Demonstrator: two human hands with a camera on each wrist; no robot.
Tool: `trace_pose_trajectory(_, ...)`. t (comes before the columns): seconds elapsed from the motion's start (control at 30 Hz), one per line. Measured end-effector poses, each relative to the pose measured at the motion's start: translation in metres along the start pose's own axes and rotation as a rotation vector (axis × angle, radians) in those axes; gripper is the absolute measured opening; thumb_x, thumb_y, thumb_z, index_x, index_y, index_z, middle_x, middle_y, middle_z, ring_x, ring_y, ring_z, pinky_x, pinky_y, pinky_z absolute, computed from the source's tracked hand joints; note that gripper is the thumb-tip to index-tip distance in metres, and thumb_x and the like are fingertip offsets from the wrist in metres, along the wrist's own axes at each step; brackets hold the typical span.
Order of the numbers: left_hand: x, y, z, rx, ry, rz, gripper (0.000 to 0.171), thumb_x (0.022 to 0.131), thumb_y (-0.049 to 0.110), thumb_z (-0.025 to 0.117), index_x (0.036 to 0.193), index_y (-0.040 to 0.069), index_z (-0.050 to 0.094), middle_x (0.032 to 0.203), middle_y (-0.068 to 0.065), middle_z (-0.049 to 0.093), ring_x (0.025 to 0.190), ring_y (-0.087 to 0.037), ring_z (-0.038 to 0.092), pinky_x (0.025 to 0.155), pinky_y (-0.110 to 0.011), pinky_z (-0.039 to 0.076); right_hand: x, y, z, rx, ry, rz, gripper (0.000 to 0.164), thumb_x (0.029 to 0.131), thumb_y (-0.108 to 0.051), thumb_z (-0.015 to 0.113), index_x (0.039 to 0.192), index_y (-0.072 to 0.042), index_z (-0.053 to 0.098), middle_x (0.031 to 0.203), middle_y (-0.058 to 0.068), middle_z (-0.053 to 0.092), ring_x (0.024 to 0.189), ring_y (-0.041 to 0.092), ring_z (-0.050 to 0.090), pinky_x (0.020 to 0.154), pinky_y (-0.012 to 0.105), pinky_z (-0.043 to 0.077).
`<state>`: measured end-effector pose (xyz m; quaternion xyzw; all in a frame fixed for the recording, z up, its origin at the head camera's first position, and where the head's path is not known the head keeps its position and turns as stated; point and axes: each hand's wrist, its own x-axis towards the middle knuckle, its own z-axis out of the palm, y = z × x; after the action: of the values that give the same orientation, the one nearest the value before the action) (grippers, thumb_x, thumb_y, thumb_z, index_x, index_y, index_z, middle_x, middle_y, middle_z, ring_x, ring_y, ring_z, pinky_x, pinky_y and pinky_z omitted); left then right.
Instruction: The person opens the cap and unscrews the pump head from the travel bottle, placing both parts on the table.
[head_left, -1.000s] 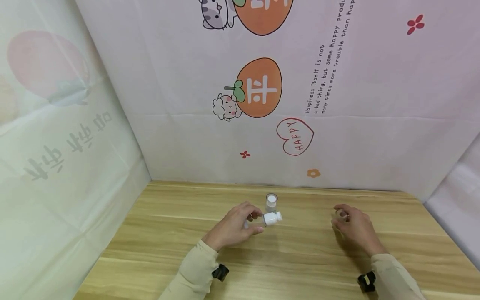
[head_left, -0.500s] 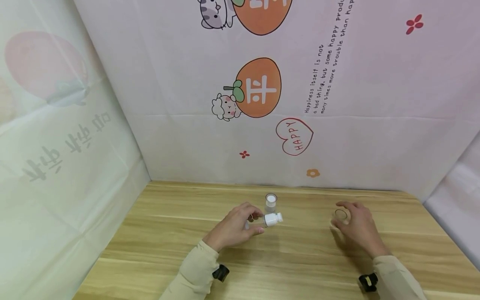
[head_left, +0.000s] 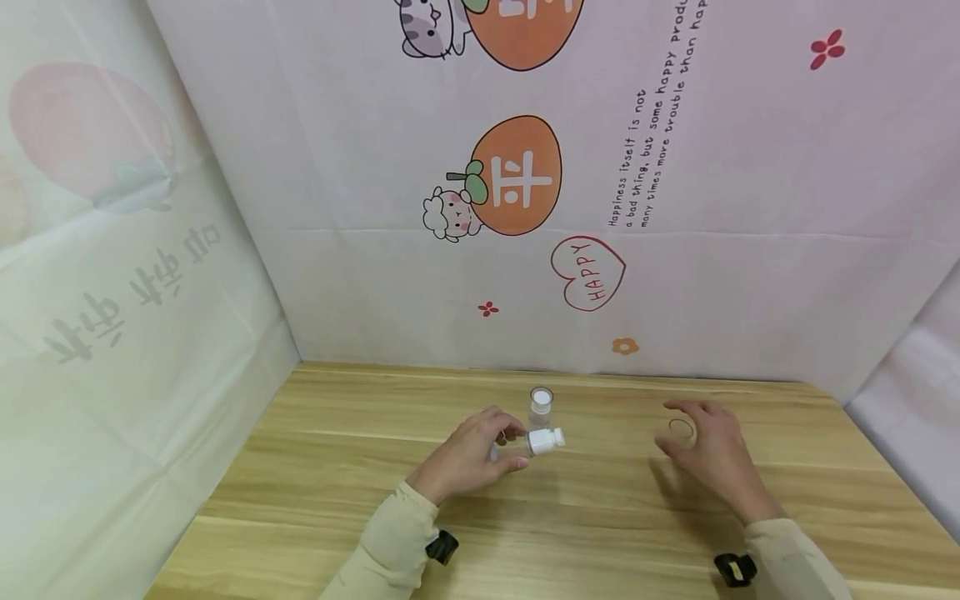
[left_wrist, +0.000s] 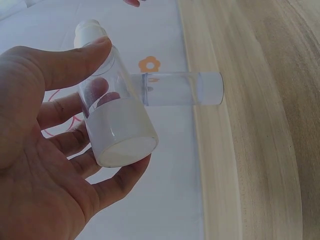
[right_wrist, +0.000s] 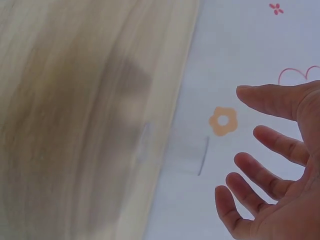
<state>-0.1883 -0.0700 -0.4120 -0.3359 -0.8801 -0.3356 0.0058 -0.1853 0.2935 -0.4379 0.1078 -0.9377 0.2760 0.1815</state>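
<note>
Near the bottom of the head view are two pale sleeves (head_left: 386, 537), with black bands at the wrists. Just above, left of the middle, the left hand (head_left: 468, 454) holds a bottle (left_wrist: 122, 132) up off the surface (head_left: 600, 525). Its fingers curl round the clear part, and the bottle tilts, white top pointing right.

Further right, the right hand (head_left: 716, 450) has its fingers spread wide and holds nothing. A clear cap (right_wrist: 185, 154) with a thin dark rim is just beside it. It seems to stand on the surface, but it is so faint that its bottom is hard to see.

The held bottle shows no clear cap over its white top, so that part looks done: cap off and let go. The bottle is not yet down on the surface.

A bit past the left hand, a second bottle (head_left: 540, 408) stands upright, very near the held one. It seems to have a clear cover on, though that is hard to tell. There is little room there. Between the two hands lies a wide stretch of wood. The surface's back edge is near, and behind it rises a white cloth (head_left: 360, 267) with pictures.
</note>
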Motion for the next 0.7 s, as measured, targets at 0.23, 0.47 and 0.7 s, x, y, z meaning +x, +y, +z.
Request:
trace_pose_trajectory(0.23,0.000,0.000,0.001,0.016,0.001,-0.001,0.032,0.093,0.022,0.077,0.119,0.007,0.066,0.114,-0.007,0.065,0.097,-0.015,0.059,0.086,-0.026,0.050,0.001,-0.014,0.001,0.026,0.070,-0.100,0.054,0.072,-0.008,0.090,0.119,0.001,0.067,0.109,0.027,0.065,0.103,0.051,0.054,0.082,0.066,0.043)
trace_pose_trajectory(0.47,0.001,0.000,0.004,0.049,-0.002,-0.006,0.034,0.093,0.024,0.077,0.120,0.007,0.067,0.113,-0.002,0.064,0.098,-0.015,0.060,0.087,-0.026,0.051,0.002,-0.030,0.004,0.049,0.042,-0.207,0.053,0.070,-0.010,0.093,0.117,0.000,0.069,0.101,0.014,0.068,0.092,0.033,0.061,0.072,0.046,0.050)
trace_pose_trajectory(0.7,0.001,0.000,0.007,0.064,-0.004,-0.003,0.035,0.093,0.025,0.077,0.121,0.006,0.067,0.113,-0.003,0.064,0.100,-0.015,0.061,0.088,-0.026,0.051,0.000,-0.046,0.005,0.151,-0.103,-0.127,0.053,0.077,-0.020,0.091,0.122,-0.004,0.068,0.109,0.009,0.067,0.099,0.033,0.061,0.073,0.041,0.054)
